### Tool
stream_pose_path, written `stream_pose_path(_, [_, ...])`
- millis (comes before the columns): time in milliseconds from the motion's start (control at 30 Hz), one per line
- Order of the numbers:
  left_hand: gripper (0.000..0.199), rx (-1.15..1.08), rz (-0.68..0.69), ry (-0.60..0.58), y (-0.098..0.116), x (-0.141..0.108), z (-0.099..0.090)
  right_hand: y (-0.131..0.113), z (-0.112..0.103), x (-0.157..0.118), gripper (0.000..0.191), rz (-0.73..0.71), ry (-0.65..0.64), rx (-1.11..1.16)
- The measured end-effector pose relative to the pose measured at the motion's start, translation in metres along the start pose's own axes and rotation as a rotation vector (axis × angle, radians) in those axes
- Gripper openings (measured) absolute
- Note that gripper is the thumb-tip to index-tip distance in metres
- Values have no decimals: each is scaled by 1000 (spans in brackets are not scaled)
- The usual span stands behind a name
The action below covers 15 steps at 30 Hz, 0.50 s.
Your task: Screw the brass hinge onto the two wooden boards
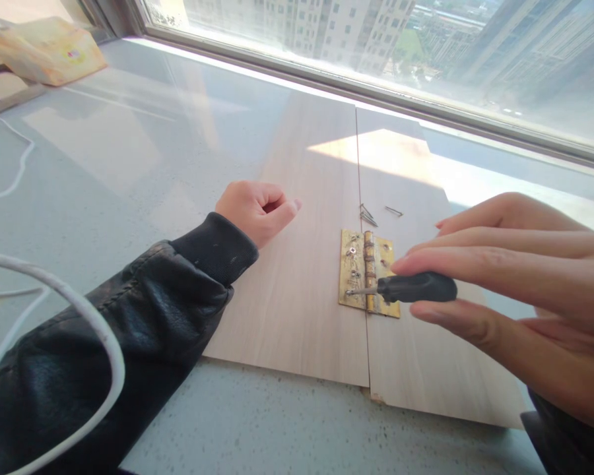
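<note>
My right hand [505, 290] pinches the black handle of a small screwdriver [418, 287] between thumb and fingers. The screwdriver lies nearly level across a brass hinge [344, 270], its tip at the lower hole of the left leaf. A cross-head screw [353, 251] sits in that leaf's upper hole. The hinge spans the seam between a left wooden board [297, 310] and a right wooden board [426, 356]. My left hand [257, 210], curled into a loose fist, rests over the left board with nothing visible in it. Several loose screws [367, 216] lie above the hinge.
The boards lie on a speckled pale countertop [277, 422] beneath a window [376, 53]. White cables [111, 356] loop at the left, one passing in front of my left sleeve. A yellowish package [49, 51] stands in the far left corner.
</note>
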State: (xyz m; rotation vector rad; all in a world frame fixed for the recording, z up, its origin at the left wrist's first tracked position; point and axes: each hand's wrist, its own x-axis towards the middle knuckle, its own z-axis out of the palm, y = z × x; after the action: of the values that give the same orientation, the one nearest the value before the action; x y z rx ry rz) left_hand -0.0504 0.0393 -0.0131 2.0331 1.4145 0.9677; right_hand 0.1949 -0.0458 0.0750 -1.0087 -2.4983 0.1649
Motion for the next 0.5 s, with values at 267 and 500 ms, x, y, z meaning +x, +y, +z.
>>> stream_pose_path(267, [40, 34, -17, -17, 4, 0, -3, 1, 4, -1, 22, -83, -19, -317])
stream_pose_path(500, [42, 9, -8, -2, 2, -1, -1, -9, 4, -9, 42, 90, -49, -347])
